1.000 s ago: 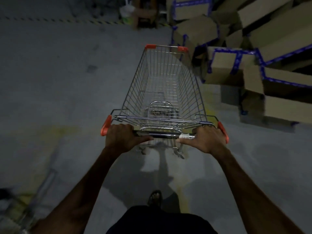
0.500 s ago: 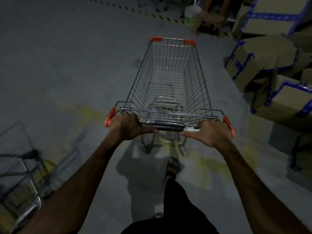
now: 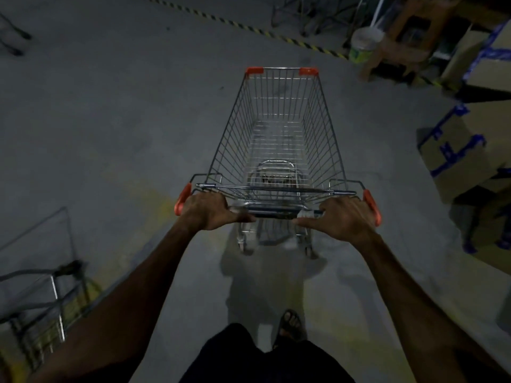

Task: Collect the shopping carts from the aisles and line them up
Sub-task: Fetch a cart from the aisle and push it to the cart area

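Wire cart [image 3: 276, 139] handle under left hand [image 3: 206, 210] and right hand [image 3: 345, 218], both clamped, fingers hidden.

Bare forearms, dark trousers [image 3: 265, 357], open sandal [image 3: 291, 323].

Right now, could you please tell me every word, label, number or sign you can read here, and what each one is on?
None can be read.
White label on the cart handle, beside the right hand: too blurred.
Green-banded bucket: print too small and dim.
Cardboard boxes: only blue tape shows, no legible text.
Floor stripe: yellow-black hazard marking, no words.
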`<state>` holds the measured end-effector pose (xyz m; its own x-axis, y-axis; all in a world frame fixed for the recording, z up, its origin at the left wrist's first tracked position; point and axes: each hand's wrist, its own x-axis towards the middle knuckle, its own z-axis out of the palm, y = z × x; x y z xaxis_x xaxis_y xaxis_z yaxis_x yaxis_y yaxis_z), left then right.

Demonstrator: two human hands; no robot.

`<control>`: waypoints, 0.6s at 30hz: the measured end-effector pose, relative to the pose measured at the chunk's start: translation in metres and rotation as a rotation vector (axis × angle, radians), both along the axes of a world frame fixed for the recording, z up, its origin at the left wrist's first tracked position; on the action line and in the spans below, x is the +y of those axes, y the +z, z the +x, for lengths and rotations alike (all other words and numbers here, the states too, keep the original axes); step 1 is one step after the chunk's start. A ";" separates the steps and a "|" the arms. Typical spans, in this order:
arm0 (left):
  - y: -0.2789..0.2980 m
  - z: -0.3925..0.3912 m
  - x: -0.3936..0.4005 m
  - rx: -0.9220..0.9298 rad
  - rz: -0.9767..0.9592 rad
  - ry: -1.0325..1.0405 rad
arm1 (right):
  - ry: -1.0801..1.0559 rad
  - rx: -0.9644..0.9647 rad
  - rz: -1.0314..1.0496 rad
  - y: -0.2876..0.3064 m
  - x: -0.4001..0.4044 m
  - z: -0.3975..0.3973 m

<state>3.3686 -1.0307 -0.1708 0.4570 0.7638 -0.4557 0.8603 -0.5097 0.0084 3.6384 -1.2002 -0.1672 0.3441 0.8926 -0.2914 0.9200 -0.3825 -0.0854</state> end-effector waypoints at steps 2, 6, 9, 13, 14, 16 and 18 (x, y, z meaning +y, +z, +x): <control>0.001 0.014 0.029 -0.005 0.012 0.034 | 0.032 0.012 -0.003 0.003 0.035 0.018; 0.001 0.042 0.091 -0.033 0.011 0.042 | 0.066 0.021 -0.034 0.002 0.107 0.055; -0.001 0.062 0.144 -0.047 0.041 0.021 | 0.062 0.023 -0.038 -0.001 0.165 0.078; -0.004 0.083 0.226 -0.074 -0.011 0.030 | 0.051 0.012 -0.011 -0.001 0.245 0.100; -0.002 0.088 0.247 -0.088 -0.023 0.035 | 0.050 0.013 -0.005 0.001 0.265 0.104; 0.001 0.098 0.287 -0.097 -0.034 0.036 | 0.052 0.033 -0.028 0.006 0.303 0.112; 0.002 0.106 0.323 -0.095 -0.046 0.040 | 0.047 0.049 -0.053 0.009 0.338 0.120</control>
<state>3.4747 -0.7072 -0.1686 0.4695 0.7616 -0.4467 0.8741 -0.4722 0.1137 3.7584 -0.8617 -0.1583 0.2865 0.8903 -0.3539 0.9322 -0.3443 -0.1115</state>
